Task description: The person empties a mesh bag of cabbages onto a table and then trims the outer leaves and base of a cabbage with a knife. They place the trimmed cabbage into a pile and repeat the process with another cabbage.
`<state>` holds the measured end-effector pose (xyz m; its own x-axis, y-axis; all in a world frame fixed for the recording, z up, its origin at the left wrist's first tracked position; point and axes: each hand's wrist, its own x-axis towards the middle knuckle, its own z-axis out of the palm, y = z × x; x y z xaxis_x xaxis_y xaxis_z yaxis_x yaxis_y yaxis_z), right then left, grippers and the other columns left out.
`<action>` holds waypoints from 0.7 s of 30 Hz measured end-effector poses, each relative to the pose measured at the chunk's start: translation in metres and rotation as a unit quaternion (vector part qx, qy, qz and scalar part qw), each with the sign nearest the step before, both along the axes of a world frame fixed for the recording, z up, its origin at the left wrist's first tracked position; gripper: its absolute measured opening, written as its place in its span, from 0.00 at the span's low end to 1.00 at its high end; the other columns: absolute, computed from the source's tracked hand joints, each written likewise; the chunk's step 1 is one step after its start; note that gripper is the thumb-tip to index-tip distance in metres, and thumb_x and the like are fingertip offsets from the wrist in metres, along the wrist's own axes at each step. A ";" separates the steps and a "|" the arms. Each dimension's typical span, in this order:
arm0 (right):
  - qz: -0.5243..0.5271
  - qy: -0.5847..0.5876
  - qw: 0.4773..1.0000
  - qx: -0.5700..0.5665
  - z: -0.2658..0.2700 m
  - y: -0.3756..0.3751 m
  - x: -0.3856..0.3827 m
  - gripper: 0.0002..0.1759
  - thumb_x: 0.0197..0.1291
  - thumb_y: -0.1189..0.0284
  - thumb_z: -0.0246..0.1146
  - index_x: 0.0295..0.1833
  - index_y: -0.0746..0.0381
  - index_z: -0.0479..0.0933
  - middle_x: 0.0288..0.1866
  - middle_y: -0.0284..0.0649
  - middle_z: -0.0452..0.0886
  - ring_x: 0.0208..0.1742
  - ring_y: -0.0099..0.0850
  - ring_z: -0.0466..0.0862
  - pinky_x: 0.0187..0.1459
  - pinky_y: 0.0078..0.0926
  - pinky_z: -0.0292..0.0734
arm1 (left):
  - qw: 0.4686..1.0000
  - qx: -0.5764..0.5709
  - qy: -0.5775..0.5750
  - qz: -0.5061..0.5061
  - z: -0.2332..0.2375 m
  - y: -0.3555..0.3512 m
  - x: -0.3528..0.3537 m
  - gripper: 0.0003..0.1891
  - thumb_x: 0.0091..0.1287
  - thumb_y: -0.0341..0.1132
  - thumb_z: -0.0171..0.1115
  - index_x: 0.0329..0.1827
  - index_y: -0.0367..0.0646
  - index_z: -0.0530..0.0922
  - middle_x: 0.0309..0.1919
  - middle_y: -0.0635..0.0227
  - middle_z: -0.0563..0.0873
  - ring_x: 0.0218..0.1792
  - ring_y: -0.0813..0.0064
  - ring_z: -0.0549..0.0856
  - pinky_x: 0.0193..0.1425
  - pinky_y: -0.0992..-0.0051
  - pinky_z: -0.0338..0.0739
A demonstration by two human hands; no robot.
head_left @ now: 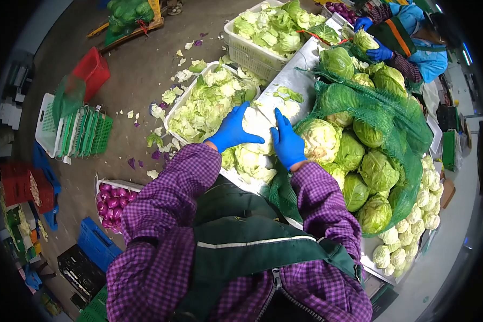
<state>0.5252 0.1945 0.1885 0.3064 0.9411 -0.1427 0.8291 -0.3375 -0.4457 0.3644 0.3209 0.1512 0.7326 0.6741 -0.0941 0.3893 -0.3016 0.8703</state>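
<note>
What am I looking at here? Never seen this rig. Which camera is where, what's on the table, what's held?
No machine: a person in blue gloves. The single picture comes from a camera on their head, looking down. The left hand and right hand cup a pale cabbage between them; glare blurs its outline. On the metal table, green cabbages lie in an open green net, with smaller pale heads beyond, to the right. White crates of leaves stand along the left side. At upper right, a co-worker holds another cabbage.
</note>
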 end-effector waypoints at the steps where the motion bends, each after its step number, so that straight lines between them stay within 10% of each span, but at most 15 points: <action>1: -0.014 0.012 0.999 0.035 -0.009 0.004 0.002 0.33 0.66 0.57 0.50 0.75 0.45 0.50 0.67 0.54 0.66 0.43 0.52 0.82 0.41 0.44 0.79 | 1.000 0.004 0.014 0.012 0.002 0.001 0.004 0.62 0.34 0.56 0.80 0.72 0.39 0.56 0.61 0.45 0.70 0.61 0.51 0.72 0.64 0.61 0.68; 8: -0.131 0.080 0.986 0.060 -0.021 0.022 0.022 0.26 0.67 0.54 0.49 0.69 0.47 0.64 0.54 0.51 0.78 0.50 0.51 0.80 0.51 0.44 0.74 | 0.998 0.009 0.035 -0.056 0.024 0.016 0.022 0.58 0.38 0.53 0.80 0.71 0.40 0.57 0.59 0.46 0.72 0.60 0.53 0.73 0.65 0.62 0.67; 10: -0.308 0.077 0.947 0.037 -0.032 0.039 0.033 0.29 0.66 0.52 0.49 0.69 0.53 0.65 0.54 0.54 0.78 0.52 0.53 0.79 0.53 0.46 0.73 | 0.993 0.023 0.040 -0.107 0.042 0.012 0.010 0.57 0.39 0.52 0.80 0.72 0.39 0.57 0.61 0.48 0.71 0.62 0.54 0.72 0.66 0.63 0.66; 21: -0.373 0.338 0.864 0.034 0.007 -0.020 -0.013 0.31 0.66 0.56 0.50 0.70 0.62 0.61 0.57 0.58 0.76 0.55 0.51 0.79 0.54 0.41 0.73 | 0.976 0.122 0.113 0.138 0.022 -0.033 0.002 0.60 0.39 0.64 0.74 0.69 0.32 0.57 0.62 0.44 0.70 0.64 0.52 0.70 0.67 0.63 0.64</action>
